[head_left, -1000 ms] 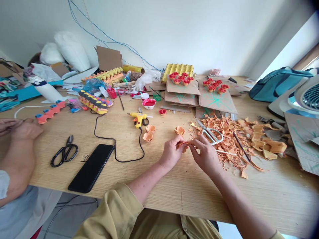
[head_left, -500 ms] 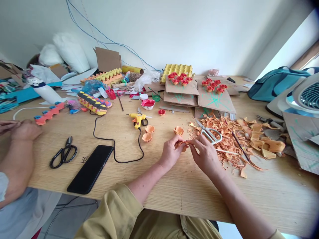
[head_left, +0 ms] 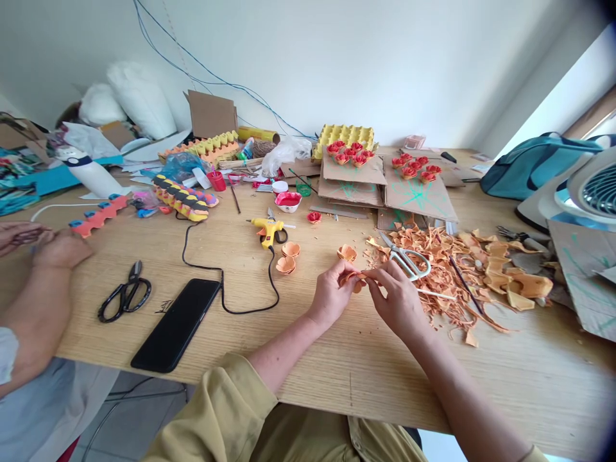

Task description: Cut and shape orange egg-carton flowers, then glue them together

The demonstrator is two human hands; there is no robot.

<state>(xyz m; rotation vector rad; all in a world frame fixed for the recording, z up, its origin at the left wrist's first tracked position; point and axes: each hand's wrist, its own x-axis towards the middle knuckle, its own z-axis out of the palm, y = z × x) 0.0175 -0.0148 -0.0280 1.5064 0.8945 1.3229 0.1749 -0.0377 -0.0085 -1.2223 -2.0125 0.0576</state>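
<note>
Between my two hands is an orange egg-carton flower cup (head_left: 357, 280). My left hand (head_left: 333, 292) grips it from the left, thumb and fingers closed on its edge. From the right, my right hand (head_left: 397, 298) pinches a petal with its fingertips. Just beyond my fingers stands another orange cup flower (head_left: 346, 253). Two more orange cups, a farther one (head_left: 291, 249) and a nearer one (head_left: 285, 265), sit to the left. White-handled scissors (head_left: 409, 262) lie beside my right hand, partly on the orange scraps (head_left: 440, 269).
A yellow glue gun (head_left: 267, 231) with a black cord, a phone (head_left: 176, 326) and black scissors (head_left: 126, 295) lie left. Red flowers (head_left: 350, 154) stand on cardboard (head_left: 418, 192) behind a red paint bowl (head_left: 287, 202). A co-worker's hands (head_left: 60, 247) are at far left.
My hands stay almost in place around the orange cup. The co-worker's hands have shifted slightly right. The whole view has moved a little.
</note>
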